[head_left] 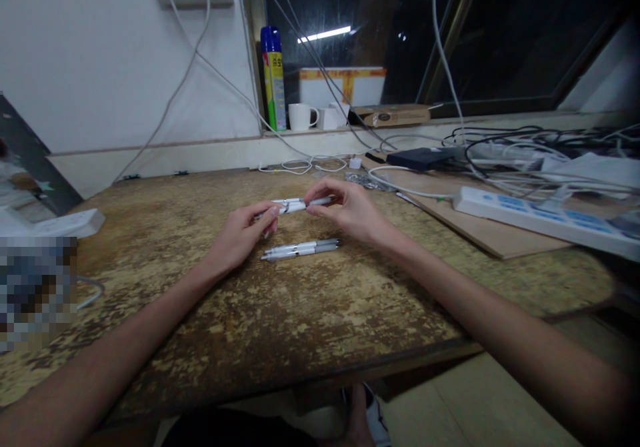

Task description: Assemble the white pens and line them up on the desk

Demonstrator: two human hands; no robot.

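Note:
My left hand [245,229] is closed, its thumb and fingers pinching the left end of a white pen [294,207]. At the other end, the thumb and fingers of my right hand [353,208] close on the pen's grey part. A second white pen seems to lie right behind it, partly hidden by my fingers. Nearer to me, a pair of white and grey pens [300,251] lies side by side on the worn wooden table [280,320].
A white power strip [540,217] and a brown board [465,223] lie at the right, with tangled cables behind. Another white strip [70,223] stands at the left. Along the window sill are a spray can [273,80], a white mug [301,117] and a flattened carton [393,115].

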